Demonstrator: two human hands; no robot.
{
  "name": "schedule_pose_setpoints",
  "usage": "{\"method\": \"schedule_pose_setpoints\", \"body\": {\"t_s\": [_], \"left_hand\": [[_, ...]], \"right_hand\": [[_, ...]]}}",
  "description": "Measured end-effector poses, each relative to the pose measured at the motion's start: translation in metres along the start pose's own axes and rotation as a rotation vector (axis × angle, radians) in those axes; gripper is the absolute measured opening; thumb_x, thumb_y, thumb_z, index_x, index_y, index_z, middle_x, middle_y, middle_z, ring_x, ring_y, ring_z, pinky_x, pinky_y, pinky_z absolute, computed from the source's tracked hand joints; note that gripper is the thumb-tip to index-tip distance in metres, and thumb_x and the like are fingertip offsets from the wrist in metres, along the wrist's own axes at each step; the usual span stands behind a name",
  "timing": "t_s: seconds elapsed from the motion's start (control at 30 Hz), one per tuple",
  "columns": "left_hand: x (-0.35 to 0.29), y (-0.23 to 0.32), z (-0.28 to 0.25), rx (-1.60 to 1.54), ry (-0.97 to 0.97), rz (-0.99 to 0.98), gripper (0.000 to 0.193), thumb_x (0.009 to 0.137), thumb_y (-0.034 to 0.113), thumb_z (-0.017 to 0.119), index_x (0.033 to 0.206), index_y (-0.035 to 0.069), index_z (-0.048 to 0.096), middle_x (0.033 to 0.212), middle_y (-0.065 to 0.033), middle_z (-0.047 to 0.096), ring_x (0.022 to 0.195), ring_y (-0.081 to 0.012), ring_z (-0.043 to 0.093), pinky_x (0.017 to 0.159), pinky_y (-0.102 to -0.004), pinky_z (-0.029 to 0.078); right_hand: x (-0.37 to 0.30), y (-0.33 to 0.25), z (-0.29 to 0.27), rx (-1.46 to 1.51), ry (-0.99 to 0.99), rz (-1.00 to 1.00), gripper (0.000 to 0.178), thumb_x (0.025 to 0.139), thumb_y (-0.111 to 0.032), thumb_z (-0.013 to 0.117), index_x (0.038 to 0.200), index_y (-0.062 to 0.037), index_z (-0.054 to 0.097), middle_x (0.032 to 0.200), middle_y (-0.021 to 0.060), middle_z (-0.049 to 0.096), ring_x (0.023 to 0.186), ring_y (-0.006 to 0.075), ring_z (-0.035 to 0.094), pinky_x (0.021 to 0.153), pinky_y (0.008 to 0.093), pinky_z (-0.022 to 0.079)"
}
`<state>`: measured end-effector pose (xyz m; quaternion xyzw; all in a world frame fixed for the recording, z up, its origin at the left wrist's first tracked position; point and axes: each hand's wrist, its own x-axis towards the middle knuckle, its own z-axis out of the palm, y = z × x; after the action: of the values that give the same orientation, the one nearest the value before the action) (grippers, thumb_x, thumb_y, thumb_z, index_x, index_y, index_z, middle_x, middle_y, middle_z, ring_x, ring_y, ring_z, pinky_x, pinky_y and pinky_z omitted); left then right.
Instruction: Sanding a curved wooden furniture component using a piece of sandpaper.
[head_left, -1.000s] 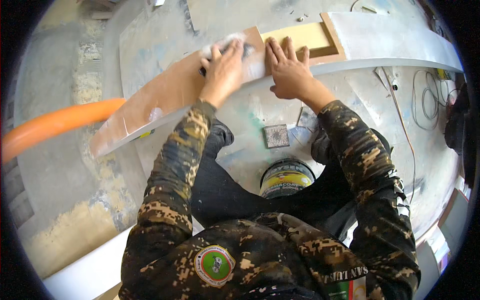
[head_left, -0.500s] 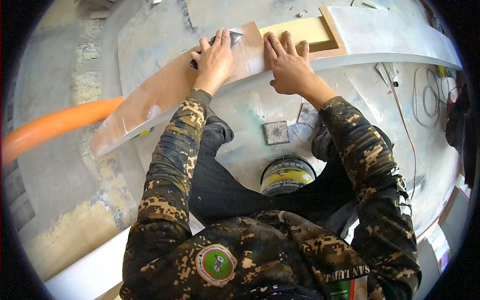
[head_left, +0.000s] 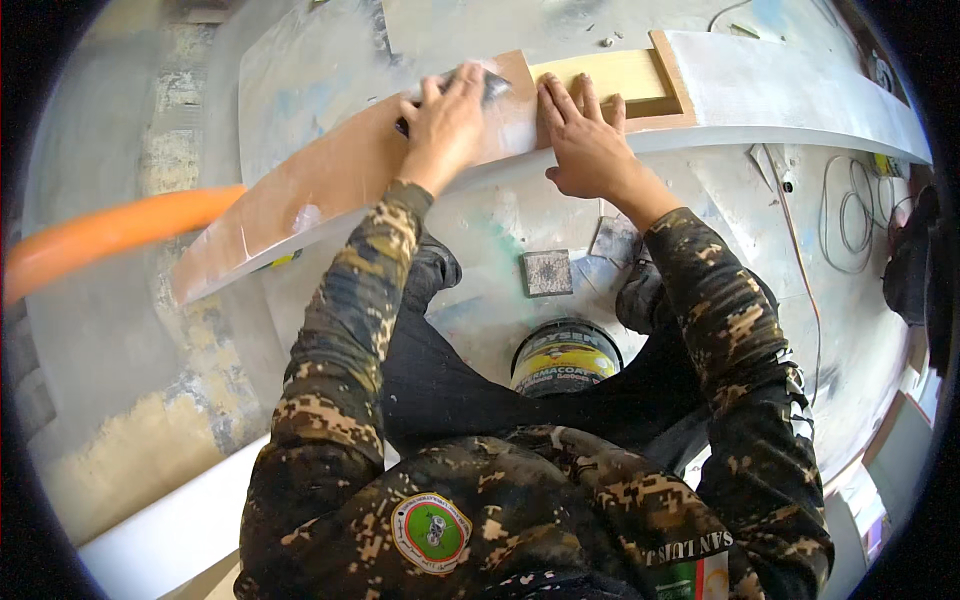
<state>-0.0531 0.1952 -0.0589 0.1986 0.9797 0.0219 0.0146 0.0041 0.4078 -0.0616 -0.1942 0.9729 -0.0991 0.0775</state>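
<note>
Head view, curved wooden panel (head_left: 330, 165): runs across the upper frame, bare brown at left, whitish at right; I cannot tell what supports it.
Sanding block (head_left: 492, 88): dark, blurred, partly hidden; on the panel's brown face, left of the recess.
Left hand (head_left: 445, 125): fingers bent over the sanding block, gripping it.
Right hand (head_left: 597, 160): fingers spread, laid across the panel at the recess's left end, holding nothing.
Pale wooden inset (head_left: 605, 72): set in the recess; whether the fingertips bear on it, I cannot tell.
Risk, recess edge: a stroke carried too far right could, I judge, catch or round the recess lip, or knock the right fingers.
Risk, panel: light pressure from the right hand could let it slide or rock.
Risk, brown face: a tilted block, or dwelling on one patch, could leave a hollow.
Orange hose (head_left: 120, 230): reaches the panel near its left tip; a tug might nudge it, if the two touch.
Paint pail (head_left: 566, 365): between the legs; a shifted knee could tip it.
</note>
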Motion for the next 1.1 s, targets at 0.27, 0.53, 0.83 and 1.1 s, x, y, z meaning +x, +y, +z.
{"method": "schedule_pose_setpoints", "body": {"t_s": [0.27,0.53,0.83,1.1], "left_hand": [[-0.037,0.045,-0.016,-0.431,-0.089,0.094,0.081,0.078,0.009,0.062,0.152,-0.001,0.030,0.154,-0.0167,0.041,0.126,-0.0466,0.039,0.107,-0.0624,0.032],[-0.046,0.060,-0.030,-0.509,0.075,-0.096,0.100,0.075,0.020,0.069,0.146,-0.022,0.013,0.140,-0.0392,0.042,0.127,-0.0489,0.042,0.112,-0.0522,0.030],[-0.045,0.041,-0.021,-1.070,0.056,-0.017,0.089,0.077,0.013,0.068,0.147,-0.018,0.025,0.131,-0.0321,0.055,0.116,-0.0332,0.061,0.100,-0.0363,0.048],[-0.055,-0.046,-0.050,-0.469,-0.339,-0.051,0.078,0.093,0.028,0.062,0.158,0.007,0.024,0.157,-0.0233,0.033,0.145,-0.0363,0.032,0.116,-0.0536,0.028]], "right_hand": [[0.007,0.022,-0.023,0.467,0.141,0.115,0.051,0.085,-0.013,0.056,0.132,0.0059,0.053,0.139,0.0225,0.052,0.127,0.0393,0.052,0.099,0.0599,0.044],[-0.005,-0.031,-0.008,1.203,0.267,0.265,0.060,0.090,-0.017,0.070,0.137,0.0048,0.040,0.108,0.0242,0.067,0.092,0.0276,0.069,0.082,0.0368,0.055],[0.035,-0.016,-0.020,0.489,0.278,0.029,0.050,0.088,-0.034,0.068,0.127,-0.0025,0.063,0.122,0.0282,0.064,0.126,0.0455,0.048,0.106,0.0478,0.042],[0.037,-0.030,-0.030,0.074,0.077,-0.079,0.062,0.082,-0.029,0.070,0.140,-0.0113,0.057,0.148,0.0162,0.050,0.124,0.0507,0.048,0.105,0.0506,0.044]]}}
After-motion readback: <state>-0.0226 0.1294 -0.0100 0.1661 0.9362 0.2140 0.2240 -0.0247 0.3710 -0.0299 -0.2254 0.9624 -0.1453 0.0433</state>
